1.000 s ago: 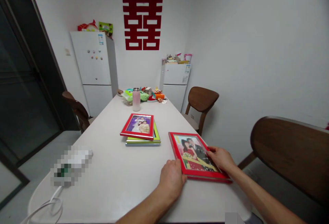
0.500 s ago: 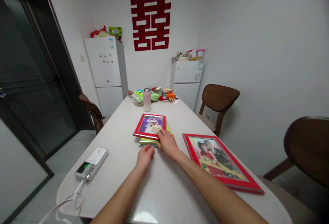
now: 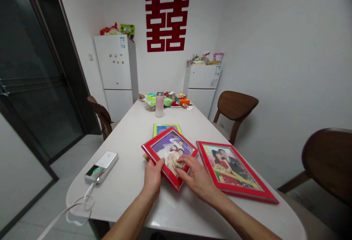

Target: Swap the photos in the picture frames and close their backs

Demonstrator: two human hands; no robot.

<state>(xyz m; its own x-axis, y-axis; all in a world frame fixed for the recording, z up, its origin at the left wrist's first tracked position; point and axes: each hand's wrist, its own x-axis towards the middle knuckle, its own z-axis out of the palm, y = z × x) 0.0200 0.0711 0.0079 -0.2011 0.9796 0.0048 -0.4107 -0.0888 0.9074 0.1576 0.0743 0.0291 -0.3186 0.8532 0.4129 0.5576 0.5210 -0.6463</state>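
- My left hand (image 3: 152, 175) is closed on the near-left edge of the small red photo frame (image 3: 169, 152). My right hand (image 3: 196, 177) lies spread flat on its glass and grips nothing.
- The large red photo frame (image 3: 233, 170), just right of it on the table (image 3: 123, 196), was under both hands a second ago. Now it lies untouched.
- Power bank (image 3: 101, 166), left of it: green light ring, no brand I can read.
- Half a second ago the small frame sat square on the green photo frame (image 3: 165, 127). It is now pulled toward me and askew, with the green one uncovered just behind it.
- Far behind it, on the wall, a red double-happiness character (image 3: 167, 20), 囍. Fridge (image 3: 117, 71) stickers are too small to read.
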